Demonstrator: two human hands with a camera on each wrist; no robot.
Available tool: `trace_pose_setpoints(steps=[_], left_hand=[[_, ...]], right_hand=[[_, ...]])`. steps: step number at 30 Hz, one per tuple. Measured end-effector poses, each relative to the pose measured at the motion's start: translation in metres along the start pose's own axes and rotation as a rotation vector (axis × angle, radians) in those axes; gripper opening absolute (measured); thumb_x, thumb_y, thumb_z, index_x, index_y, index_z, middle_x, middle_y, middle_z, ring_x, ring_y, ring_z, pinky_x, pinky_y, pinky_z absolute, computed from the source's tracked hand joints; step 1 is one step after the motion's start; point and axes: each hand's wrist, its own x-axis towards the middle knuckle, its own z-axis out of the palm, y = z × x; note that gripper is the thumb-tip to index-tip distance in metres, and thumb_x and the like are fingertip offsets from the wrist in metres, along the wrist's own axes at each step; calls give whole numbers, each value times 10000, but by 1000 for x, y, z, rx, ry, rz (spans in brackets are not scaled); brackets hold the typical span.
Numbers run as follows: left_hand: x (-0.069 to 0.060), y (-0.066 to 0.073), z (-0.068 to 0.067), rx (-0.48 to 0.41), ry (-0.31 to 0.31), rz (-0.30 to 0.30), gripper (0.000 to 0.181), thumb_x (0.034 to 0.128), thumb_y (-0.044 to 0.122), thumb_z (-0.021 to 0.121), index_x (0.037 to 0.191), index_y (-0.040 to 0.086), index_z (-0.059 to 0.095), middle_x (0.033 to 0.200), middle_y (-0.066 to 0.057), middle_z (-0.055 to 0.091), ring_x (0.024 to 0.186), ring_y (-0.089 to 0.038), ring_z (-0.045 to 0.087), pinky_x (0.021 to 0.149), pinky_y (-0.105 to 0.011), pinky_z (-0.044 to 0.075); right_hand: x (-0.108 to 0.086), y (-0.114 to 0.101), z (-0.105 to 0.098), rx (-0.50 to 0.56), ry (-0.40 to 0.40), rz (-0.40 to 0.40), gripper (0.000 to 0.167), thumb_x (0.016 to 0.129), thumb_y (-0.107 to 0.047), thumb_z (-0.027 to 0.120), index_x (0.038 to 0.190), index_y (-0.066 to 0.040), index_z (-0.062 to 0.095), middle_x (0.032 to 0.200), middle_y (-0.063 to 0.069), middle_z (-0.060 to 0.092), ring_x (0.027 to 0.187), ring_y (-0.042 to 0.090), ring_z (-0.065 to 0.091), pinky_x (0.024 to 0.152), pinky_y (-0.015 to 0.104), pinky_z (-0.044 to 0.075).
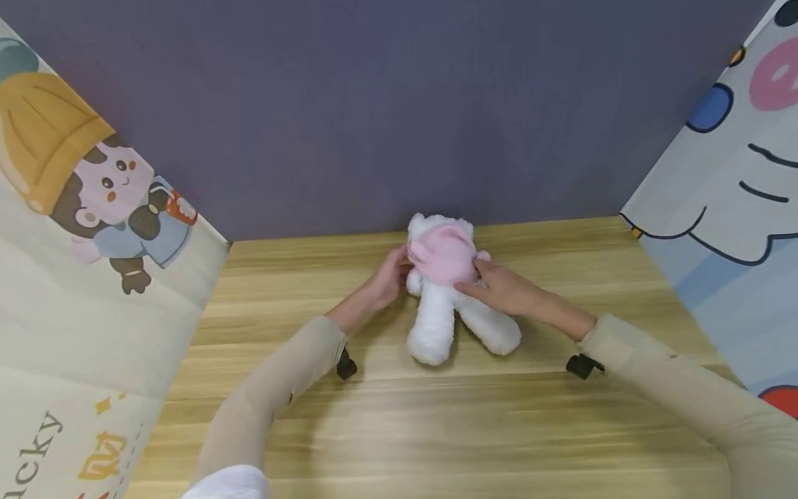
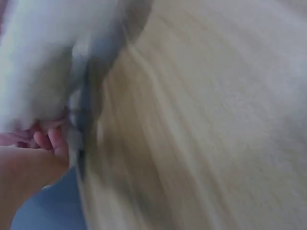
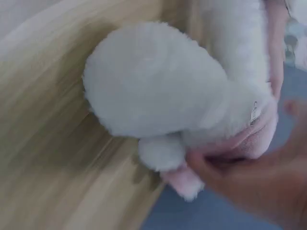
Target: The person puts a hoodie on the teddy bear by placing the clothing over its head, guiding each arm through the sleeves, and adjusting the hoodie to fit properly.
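Observation:
A white plush toy (image 1: 434, 322) in a pink garment (image 1: 444, 255) is near the back of the wooden table, its two legs pointing toward me. My left hand (image 1: 388, 278) holds its left side, with part of the fingers hidden by the toy. On the opposite side, my right hand (image 1: 506, 287) grips the toy at the pink cloth, thumb and fingers apart around its edge. In the right wrist view, a fluffy leg (image 3: 153, 81) fills the middle and the right hand (image 3: 273, 182) touches the pink fabric. The left wrist view is blurred, with curled fingers (image 2: 56, 139) beneath white fur.
The wood-grain table (image 1: 436, 430) ends at a dark purple-grey back panel (image 1: 399, 111). Cartoon-printed panels stand at the left (image 1: 75, 326) and the right (image 1: 742, 291). Dark wrist-camera mounts (image 1: 346, 364) hang by both sleeves.

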Motion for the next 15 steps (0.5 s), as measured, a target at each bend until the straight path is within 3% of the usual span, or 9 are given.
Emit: trace_pose_setpoints(steps=[3, 5, 8, 10, 12, 15], left_hand=[[-20, 7, 6, 96, -70, 178, 393, 1044, 261, 420, 1319, -1, 519, 1045, 36, 607, 973, -120, 567, 931, -342, 434], [-33, 15, 13, 219, -127, 316, 395, 1022, 126, 442, 1372, -50, 493, 1143, 14, 614, 1053, -125, 565, 978, -361, 440], [-46, 26, 21, 573, -162, 532, 491, 952, 16, 524, 1441, 2, 485, 1314, -50, 575, 1202, -195, 510, 1068, -412, 388], [-49, 29, 27, 837, -166, 616, 542, 923, -3, 571, 1456, 53, 490, 1384, -94, 550, 1311, -262, 451, 1134, -449, 330], [-49, 27, 29, 1058, -192, 641, 592, 897, -15, 607, 1470, 71, 484, 1430, -105, 541, 1391, -288, 401, 1199, -470, 241], [-53, 17, 26, 1187, -316, 611, 601, 913, -25, 615, 1490, 66, 472, 1502, -82, 510, 1472, -271, 339, 1241, -477, 166]], right_hand=[[-2, 8, -13, 408, -197, 65, 827, 1035, -572, 450, 1549, 46, 257, 1468, 220, 451, 1333, 332, 472, 1083, 501, 433], [0, 16, -13, 688, -300, 66, 690, 1058, -517, 434, 1490, 12, 342, 1374, 151, 503, 1269, 265, 503, 1073, 461, 445], [6, 23, 2, 962, -444, 57, 482, 1096, -406, 350, 1420, -49, 368, 1345, 82, 506, 1254, 205, 513, 1078, 419, 439], [9, 25, 15, 987, -490, 116, 408, 1083, -351, 337, 1341, -48, 432, 1273, 94, 565, 1185, 225, 567, 1033, 419, 476], [12, 27, 24, 902, -484, 202, 358, 1039, -315, 399, 1284, -64, 473, 1210, 105, 614, 1114, 240, 614, 973, 414, 519], [12, 33, 24, 641, -418, 288, 302, 961, -246, 559, 1146, -7, 542, 897, 97, 639, 821, 208, 635, 795, 380, 563]])
